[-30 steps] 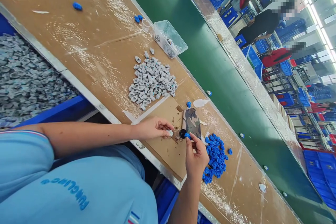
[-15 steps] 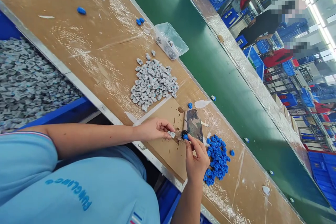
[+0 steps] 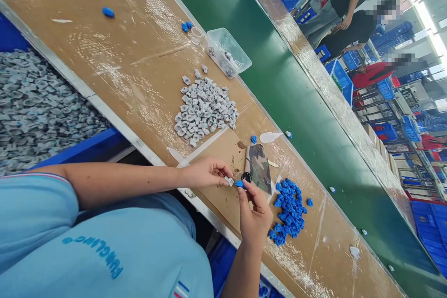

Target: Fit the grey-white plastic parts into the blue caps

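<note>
My left hand (image 3: 209, 173) pinches a small grey plastic part (image 3: 229, 180) between thumb and fingertips. Close to its right, my right hand (image 3: 255, 207) grips a small blue plastic part (image 3: 239, 184) at its fingertips. A narrow gap seems to lie between the two parts. Just behind the blue part is a small round container with dark contents (image 3: 246, 177), next to a camouflage-patterned cloth (image 3: 259, 165). A pile of grey parts (image 3: 206, 109) lies beyond my left hand. The heap of blue parts (image 3: 289, 209) sits right of my right hand.
A clear plastic tub (image 3: 228, 53) stands at the table's far edge. Beyond runs a green conveyor belt (image 3: 265, 88) carrying a few small parts. A blue crate (image 3: 52, 102) full of grey parts is at the left. Co-workers stand across the belt.
My right hand has moved left with the blue part, from the dark round container toward the grey part. My left hand stays put. Small parts on the belt have shifted right and down.
</note>
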`<state>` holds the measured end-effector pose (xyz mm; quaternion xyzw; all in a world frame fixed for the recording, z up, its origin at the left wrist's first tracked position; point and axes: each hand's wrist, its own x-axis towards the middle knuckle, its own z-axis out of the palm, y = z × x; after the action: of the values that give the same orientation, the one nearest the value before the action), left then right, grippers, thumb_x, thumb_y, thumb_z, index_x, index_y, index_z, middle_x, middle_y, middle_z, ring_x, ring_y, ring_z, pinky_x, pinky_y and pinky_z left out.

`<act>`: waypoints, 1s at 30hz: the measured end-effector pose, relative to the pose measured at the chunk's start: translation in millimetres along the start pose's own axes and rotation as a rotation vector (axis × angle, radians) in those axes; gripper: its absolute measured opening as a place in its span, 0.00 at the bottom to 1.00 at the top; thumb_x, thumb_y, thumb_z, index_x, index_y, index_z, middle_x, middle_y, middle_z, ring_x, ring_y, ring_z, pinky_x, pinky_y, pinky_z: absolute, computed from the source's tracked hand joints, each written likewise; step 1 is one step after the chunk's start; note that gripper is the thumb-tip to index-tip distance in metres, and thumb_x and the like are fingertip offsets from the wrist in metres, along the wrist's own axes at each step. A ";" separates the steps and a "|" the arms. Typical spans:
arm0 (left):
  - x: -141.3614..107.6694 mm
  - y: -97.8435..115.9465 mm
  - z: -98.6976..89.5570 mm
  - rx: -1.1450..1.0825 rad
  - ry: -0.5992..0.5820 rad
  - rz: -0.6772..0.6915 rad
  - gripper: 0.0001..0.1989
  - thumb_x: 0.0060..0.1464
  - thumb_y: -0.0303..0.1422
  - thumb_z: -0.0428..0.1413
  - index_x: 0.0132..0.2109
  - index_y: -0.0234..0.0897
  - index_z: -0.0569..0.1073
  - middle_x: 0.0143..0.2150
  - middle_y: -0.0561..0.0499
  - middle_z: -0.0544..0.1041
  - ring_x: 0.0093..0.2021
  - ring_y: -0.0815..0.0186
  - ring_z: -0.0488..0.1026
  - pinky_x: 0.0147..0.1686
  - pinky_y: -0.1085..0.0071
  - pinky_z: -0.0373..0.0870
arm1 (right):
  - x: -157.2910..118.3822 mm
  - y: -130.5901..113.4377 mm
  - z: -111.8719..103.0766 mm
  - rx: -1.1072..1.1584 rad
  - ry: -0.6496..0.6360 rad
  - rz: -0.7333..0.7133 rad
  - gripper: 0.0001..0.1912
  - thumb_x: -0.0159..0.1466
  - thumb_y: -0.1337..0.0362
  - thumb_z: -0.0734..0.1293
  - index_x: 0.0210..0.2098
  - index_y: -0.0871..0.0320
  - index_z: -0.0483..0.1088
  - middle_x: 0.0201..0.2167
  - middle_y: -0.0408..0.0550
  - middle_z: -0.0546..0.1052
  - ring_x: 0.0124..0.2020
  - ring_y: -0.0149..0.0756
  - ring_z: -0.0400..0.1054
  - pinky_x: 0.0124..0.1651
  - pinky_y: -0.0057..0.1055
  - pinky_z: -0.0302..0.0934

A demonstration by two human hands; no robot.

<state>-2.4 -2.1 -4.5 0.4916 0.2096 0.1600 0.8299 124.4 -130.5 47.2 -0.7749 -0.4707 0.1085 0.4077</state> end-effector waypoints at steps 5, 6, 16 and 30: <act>1.1 -4.7 -0.9 -0.041 -0.031 0.029 0.12 0.42 0.28 0.63 0.36 0.31 0.73 0.30 0.54 0.75 0.32 0.73 0.70 0.36 0.74 0.67 | -1.2 -6.6 9.8 0.019 -0.041 -0.009 0.11 0.60 0.61 0.67 0.39 0.57 0.76 0.32 0.48 0.78 0.30 0.32 0.70 0.35 0.29 0.67; 1.3 -5.6 -1.2 -0.043 -0.032 0.033 0.12 0.41 0.27 0.63 0.36 0.31 0.73 0.30 0.54 0.75 0.32 0.73 0.70 0.36 0.74 0.67 | -0.8 -6.7 10.5 0.015 -0.041 -0.025 0.10 0.60 0.61 0.67 0.39 0.57 0.76 0.32 0.48 0.78 0.30 0.32 0.70 0.35 0.28 0.67; -0.3 -4.0 -0.6 -0.096 -0.079 -0.025 0.15 0.38 0.28 0.66 0.35 0.31 0.71 0.29 0.54 0.74 0.30 0.73 0.71 0.33 0.75 0.69 | 3.6 -9.7 -4.1 -0.049 -0.167 -0.144 0.10 0.60 0.65 0.66 0.40 0.53 0.77 0.34 0.48 0.80 0.35 0.35 0.75 0.39 0.30 0.70; -2.9 -3.5 -1.2 -0.070 -0.144 -0.093 0.18 0.37 0.32 0.67 0.34 0.31 0.69 0.25 0.56 0.73 0.24 0.74 0.72 0.27 0.76 0.70 | 1.5 -6.4 -8.3 0.028 -0.238 -0.093 0.08 0.58 0.65 0.68 0.36 0.51 0.78 0.28 0.45 0.80 0.28 0.33 0.73 0.31 0.28 0.68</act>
<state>-5.2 -4.2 -7.6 0.4622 0.1661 0.0927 0.8661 125.7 -132.3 57.5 -0.7281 -0.5496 0.1871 0.3645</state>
